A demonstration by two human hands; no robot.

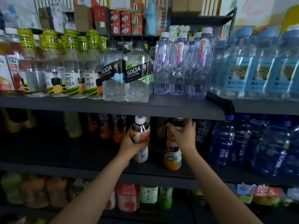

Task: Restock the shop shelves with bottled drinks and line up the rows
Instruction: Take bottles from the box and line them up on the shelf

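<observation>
Restocking is mid-step on the middle shelf [97, 166]. The left hand [129, 143] wraps a white-capped tea bottle [140, 131], held just above the board. At its three o'clock the right hand [183, 135] grips the neck of an orange-based bottle [172, 157] standing there. Next, I'd judge: set down, square up. Overhead, labels read "SODA" [133, 72] and "Ganten" [203, 49].

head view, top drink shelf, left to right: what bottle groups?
Juice cartons → yellow-capped honey water bottles → two SODA bottles → white-capped Ganten water bottles → blue-labelled water bottles.
</observation>
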